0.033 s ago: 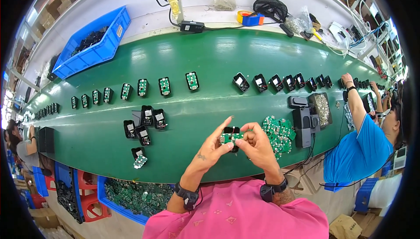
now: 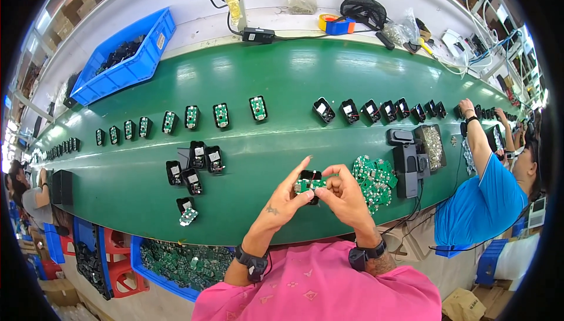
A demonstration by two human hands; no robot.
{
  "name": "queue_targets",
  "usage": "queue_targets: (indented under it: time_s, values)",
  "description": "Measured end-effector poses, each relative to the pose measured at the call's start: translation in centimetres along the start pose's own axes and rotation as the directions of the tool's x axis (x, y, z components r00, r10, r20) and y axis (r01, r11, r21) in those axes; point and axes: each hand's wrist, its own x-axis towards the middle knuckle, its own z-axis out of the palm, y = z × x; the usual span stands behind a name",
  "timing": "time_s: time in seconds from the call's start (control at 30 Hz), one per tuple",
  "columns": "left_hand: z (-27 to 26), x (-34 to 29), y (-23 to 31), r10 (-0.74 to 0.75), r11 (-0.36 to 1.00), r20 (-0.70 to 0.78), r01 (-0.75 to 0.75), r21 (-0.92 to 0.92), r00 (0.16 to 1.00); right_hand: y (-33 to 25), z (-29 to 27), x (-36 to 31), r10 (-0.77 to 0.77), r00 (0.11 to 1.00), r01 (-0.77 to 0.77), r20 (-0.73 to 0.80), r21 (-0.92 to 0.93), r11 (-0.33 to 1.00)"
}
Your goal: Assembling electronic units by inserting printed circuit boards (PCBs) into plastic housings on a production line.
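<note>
Long green workbench [image 2: 294, 71], with a blue bin [image 2: 129, 78] at far left and loose circuit boards [image 2: 376, 181] piled just right of the hands. Held up near the front edge: a green board [image 2: 309, 185] against a black case [image 2: 306, 175]. Cradled at the left by the left hand [image 2: 286, 199], touched at the right end by the right hand [image 2: 345, 195]. Too covered to tell whether seated or tilted. Could pinch any wiring beneath if pressed unevenly, or slip if gripped loosely.

Green circuit board [image 2: 303, 186], black case [image 2: 309, 175]
</note>
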Motion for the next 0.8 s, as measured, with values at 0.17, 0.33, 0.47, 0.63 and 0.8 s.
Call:
queue_targets:
  time_s: [0.17,0.33,0.47,0.63,0.8]
  values:
    - [-0.4,0.1,-1.1,0.013,1.000,-0.023,-0.012,0.016,1.000,-0.7,0.5,0.0,-0.078,0.995,0.062,-0.059,-0.242,0.968]
    - [0.5,0.1,-0.6,0.009,1.000,0.002,-0.009,-0.025,1.000,0.2,0.7,1.2,-0.390,0.915,0.329,-0.105,-0.366,0.870]
    - [0.5,0.2,-1.3,0.002,1.000,-0.026,-0.002,-0.027,1.000,0.7,1.3,1.1,-0.390,0.907,0.341,-0.157,-0.267,0.901]
    - [1.2,0.2,-1.1,-0.023,0.994,-0.036,0.019,-0.107,0.999,0.6,1.7,1.0,-0.361,0.924,0.320,-0.129,-0.260,0.911]
    - [1.0,0.2,-1.6,0.248,0.959,-0.198,-0.211,0.191,0.948,-0.2,2.5,0.4,-0.532,0.830,0.362,-0.168,-0.563,0.743]
